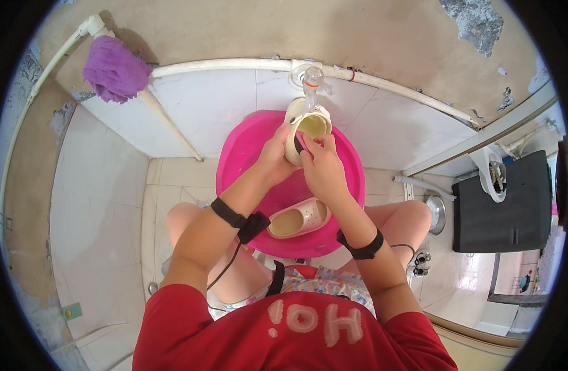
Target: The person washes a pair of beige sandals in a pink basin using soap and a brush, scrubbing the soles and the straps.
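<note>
A cream foam clog [291,147] is held up under the clear tap [312,86], above the far part of a bright pink basin [233,162]. My left hand [275,155] grips the clog along its left side. In my right hand [323,164] is a small pink and black scrubber [300,143], pressed against the clog near its opening. My fingers partly hide the scrubber, so its full shape is unclear. A second cream clog [300,218] with round holes lies inside the basin, nearer to me.
White pipe [219,66] runs along the wall behind the basin. A purple cloth [115,69] hangs at the upper left. To the right are a metal bowl [435,214], a pair of shoes [420,263] and a dark cabinet-like box [502,208].
</note>
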`<act>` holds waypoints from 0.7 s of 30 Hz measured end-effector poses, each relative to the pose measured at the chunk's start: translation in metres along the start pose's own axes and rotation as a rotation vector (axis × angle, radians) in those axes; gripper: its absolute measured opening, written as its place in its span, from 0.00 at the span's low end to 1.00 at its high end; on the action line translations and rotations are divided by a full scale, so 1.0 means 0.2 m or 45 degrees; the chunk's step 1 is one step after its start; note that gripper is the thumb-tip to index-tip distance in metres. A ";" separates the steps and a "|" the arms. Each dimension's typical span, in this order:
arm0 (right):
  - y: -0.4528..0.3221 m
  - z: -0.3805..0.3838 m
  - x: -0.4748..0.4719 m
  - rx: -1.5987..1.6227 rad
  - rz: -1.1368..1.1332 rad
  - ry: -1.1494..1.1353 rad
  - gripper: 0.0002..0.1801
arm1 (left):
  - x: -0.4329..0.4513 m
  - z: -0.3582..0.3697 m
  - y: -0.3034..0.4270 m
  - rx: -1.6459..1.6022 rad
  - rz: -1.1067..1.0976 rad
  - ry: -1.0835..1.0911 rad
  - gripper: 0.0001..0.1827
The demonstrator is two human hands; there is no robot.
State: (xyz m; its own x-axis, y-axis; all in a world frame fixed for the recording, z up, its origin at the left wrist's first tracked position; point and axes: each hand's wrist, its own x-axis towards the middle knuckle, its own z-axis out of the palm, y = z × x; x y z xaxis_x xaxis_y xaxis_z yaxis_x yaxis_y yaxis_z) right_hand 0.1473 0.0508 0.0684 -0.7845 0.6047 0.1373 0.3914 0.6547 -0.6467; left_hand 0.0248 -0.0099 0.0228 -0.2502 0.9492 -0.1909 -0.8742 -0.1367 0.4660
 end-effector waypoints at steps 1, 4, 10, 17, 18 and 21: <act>0.02 0.01 0.01 0.001 0.004 0.002 0.21 | 0.01 0.00 -0.02 0.005 0.008 -0.019 0.27; 0.07 0.02 0.08 -0.051 -0.019 0.079 0.20 | 0.01 0.05 -0.06 0.013 0.011 0.075 0.27; 0.09 0.03 0.04 0.019 0.028 0.086 0.20 | -0.02 0.07 -0.03 0.079 -0.060 0.184 0.26; 0.16 0.03 0.00 -0.038 -0.058 0.044 0.19 | -0.06 0.11 -0.07 0.202 -0.031 0.272 0.25; 0.16 0.06 0.05 -0.149 -0.055 0.068 0.18 | -0.07 0.12 -0.07 0.206 -0.031 0.279 0.25; 0.20 0.06 0.20 -0.396 -0.109 0.083 0.16 | -0.08 0.15 -0.08 0.184 0.053 0.196 0.24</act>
State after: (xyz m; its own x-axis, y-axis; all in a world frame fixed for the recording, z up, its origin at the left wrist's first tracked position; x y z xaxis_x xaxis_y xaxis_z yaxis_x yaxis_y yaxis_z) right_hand 0.1260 0.0945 0.0388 -0.7924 0.5628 0.2353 0.4617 0.8054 -0.3717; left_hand 0.0553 -0.0149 0.0436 -0.3554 0.8875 -0.2933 -0.7958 -0.1228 0.5929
